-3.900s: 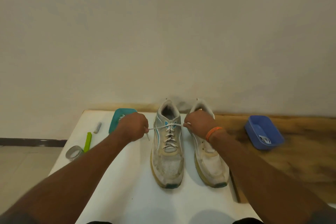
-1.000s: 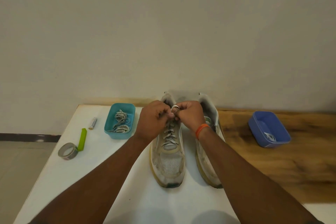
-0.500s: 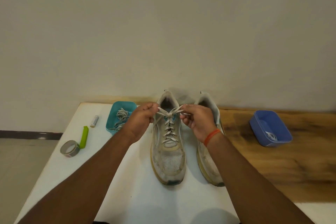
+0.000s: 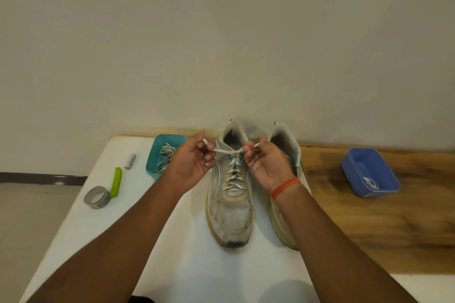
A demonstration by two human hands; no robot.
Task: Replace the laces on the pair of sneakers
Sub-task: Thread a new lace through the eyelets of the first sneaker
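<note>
Over the laced sneaker (image 4: 230,194), left hand (image 4: 190,167) and right hand (image 4: 267,167) each pinch a lace (image 4: 227,152) end; uneven pulling could loosen the knot.

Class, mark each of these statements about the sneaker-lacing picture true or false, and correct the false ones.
1. Both hands pinch the lace of the left sneaker. True.
2. The teal tub holds laces. True.
3. The blue tub sits on the white surface. False: it sits on the wooden top.
4. The tape roll lies right of the sneakers. False: it lies to their left, by the green tool.
5. The right hand has an orange band at its wrist. True.
</note>
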